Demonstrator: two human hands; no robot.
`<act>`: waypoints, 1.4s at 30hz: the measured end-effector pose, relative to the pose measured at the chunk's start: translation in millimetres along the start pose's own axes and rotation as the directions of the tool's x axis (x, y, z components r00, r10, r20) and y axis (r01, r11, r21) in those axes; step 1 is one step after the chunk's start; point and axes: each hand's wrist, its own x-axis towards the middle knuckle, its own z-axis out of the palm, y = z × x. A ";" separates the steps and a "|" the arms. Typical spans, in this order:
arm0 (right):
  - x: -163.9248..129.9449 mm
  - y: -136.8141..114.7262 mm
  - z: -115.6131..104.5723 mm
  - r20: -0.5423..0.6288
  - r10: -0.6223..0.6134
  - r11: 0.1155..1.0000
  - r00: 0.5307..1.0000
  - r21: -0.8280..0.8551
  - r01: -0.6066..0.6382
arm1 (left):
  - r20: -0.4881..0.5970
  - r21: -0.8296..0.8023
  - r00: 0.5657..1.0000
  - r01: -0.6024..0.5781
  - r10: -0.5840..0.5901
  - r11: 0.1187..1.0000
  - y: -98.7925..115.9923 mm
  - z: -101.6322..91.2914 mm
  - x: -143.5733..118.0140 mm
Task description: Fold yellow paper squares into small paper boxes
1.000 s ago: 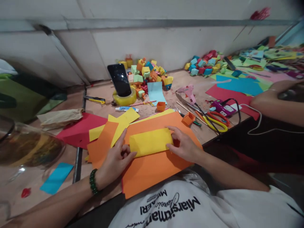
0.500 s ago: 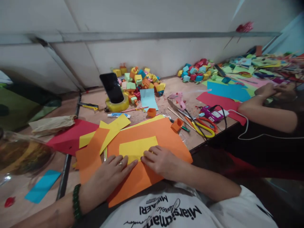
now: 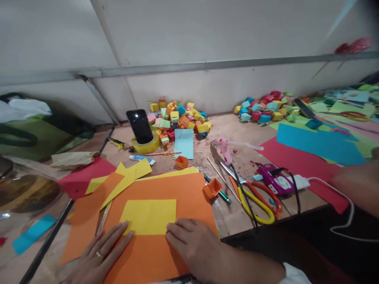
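Note:
A yellow paper rectangle (image 3: 149, 216) lies on a larger orange sheet (image 3: 166, 189) at the table's front. My left hand (image 3: 103, 252) rests with fingers stretched and apart, its fingertips at the yellow paper's lower left corner. Opposite it, my right hand (image 3: 195, 244) has its fingers bent and close together, gripping the lower right corner; its thumb is hidden. Beside the sheet's right edge is a small folded orange paper box (image 3: 212, 189), and another orange box (image 3: 181, 161) sits behind it.
Scissors (image 3: 254, 197), a pink glue gun (image 3: 225, 150) and a purple device with cables (image 3: 276, 180) lie to the right. Behind stand a phone (image 3: 140, 126) on a tape roll (image 3: 146, 145) and a pile of paper cubes (image 3: 177, 118). Another person's arm (image 3: 358, 185) is at far right.
My view has shifted. My hands have moved apart, from near each other on the yellow paper's lower edge to its two lower corners. More of the yellow paper now shows.

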 end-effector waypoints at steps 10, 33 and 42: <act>-20.1 21.5 35.8 -0.184 -0.007 0.978 0.983 0.203 0.045 | 0.184 -0.031 0.979 0.092 -0.085 0.995 10.7 3.3 -2.8; -3.8 1.4 4.5 -0.255 0.026 1.000 0.967 0.019 -0.022 | 0.283 -0.098 0.954 0.136 -0.104 0.986 8.2 -13.7 88.2; -4.5 -2.0 5.6 -0.312 0.057 0.997 0.948 0.069 -0.037 | 0.412 -0.095 0.905 0.158 -0.106 0.983 -6.8 -31.7 108.5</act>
